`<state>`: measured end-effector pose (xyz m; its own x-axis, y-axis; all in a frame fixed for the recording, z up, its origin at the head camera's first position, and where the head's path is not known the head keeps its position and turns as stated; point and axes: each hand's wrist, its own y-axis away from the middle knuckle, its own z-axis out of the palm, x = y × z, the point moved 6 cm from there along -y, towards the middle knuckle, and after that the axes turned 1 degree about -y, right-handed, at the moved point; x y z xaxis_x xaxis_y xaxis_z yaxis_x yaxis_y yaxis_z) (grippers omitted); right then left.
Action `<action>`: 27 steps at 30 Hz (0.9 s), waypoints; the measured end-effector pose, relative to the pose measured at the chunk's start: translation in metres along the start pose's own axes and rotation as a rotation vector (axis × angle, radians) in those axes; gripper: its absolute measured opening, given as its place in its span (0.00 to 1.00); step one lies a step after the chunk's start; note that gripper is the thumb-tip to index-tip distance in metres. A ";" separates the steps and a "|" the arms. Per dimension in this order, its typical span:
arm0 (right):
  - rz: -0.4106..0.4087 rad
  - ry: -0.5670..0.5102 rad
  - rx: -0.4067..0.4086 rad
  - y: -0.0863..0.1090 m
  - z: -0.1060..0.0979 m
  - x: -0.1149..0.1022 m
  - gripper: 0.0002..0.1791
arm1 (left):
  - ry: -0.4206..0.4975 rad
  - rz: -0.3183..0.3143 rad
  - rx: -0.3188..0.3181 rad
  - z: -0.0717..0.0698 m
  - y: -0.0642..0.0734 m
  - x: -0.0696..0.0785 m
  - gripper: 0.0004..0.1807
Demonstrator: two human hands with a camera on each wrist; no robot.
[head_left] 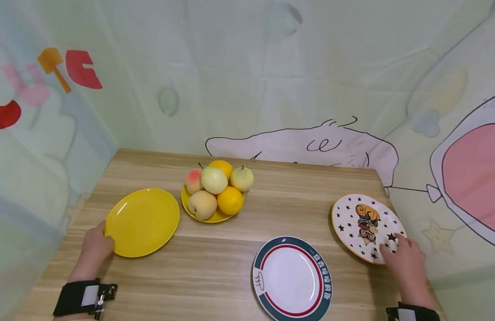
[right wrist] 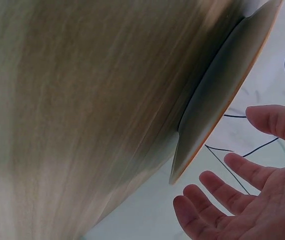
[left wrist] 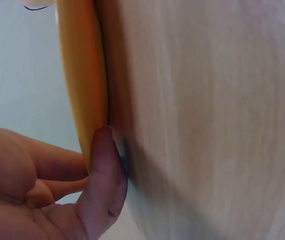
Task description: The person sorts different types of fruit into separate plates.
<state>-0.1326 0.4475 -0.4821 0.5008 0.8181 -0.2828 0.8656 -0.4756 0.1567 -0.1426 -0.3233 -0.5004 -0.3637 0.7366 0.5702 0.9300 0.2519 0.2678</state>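
At the left of the table, my left hand (head_left: 97,245) pinches the near-left rim of a yellow plate (head_left: 145,223). In the left wrist view the thumb is at the underside of the plate (left wrist: 82,65), with other fingers on the far side. Over at the right, my right hand (head_left: 406,261) hovers by the near-right rim of a white plate (head_left: 349,223) with black stars and a cartoon figure. The right wrist view shows those fingers (right wrist: 227,192) spread and relaxed, apart from the rim of the plate (right wrist: 222,95).
A white plate with a green and red rim (head_left: 261,254) lies at front centre. Behind it to the left, a small yellow plate (head_left: 215,217) bears several fruits, including an orange (head_left: 230,200) and a pale pear (head_left: 213,180). A printed cloth (head_left: 239,67) hangs around the wooden table (head_left: 191,276).
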 end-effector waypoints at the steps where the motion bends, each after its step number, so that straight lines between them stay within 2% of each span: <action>1: 0.002 -0.001 -0.002 0.000 0.000 0.001 0.40 | -0.001 -0.002 -0.015 0.000 0.000 0.000 0.31; 5: 0.009 -0.010 -0.008 0.000 0.000 0.002 0.41 | -0.010 -0.016 -0.083 0.003 0.000 -0.001 0.34; 12: 0.042 -0.016 -0.026 0.002 -0.001 0.001 0.42 | -0.011 0.041 -0.123 0.008 0.003 0.003 0.32; 15: 0.056 -0.008 -0.023 0.002 -0.001 0.000 0.41 | -0.003 0.043 -0.168 0.013 0.004 0.005 0.32; 20: 0.071 -0.002 -0.021 0.003 -0.003 0.001 0.42 | -0.026 0.113 -0.201 0.021 0.008 0.017 0.30; 27: 0.045 -0.011 -0.011 0.004 -0.007 0.001 0.40 | 0.045 0.186 -0.254 0.038 0.019 0.033 0.27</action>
<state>-0.1282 0.4486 -0.4751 0.5394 0.7922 -0.2852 0.8420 -0.5086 0.1797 -0.1348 -0.2705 -0.5066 -0.1963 0.7254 0.6598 0.9395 -0.0535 0.3384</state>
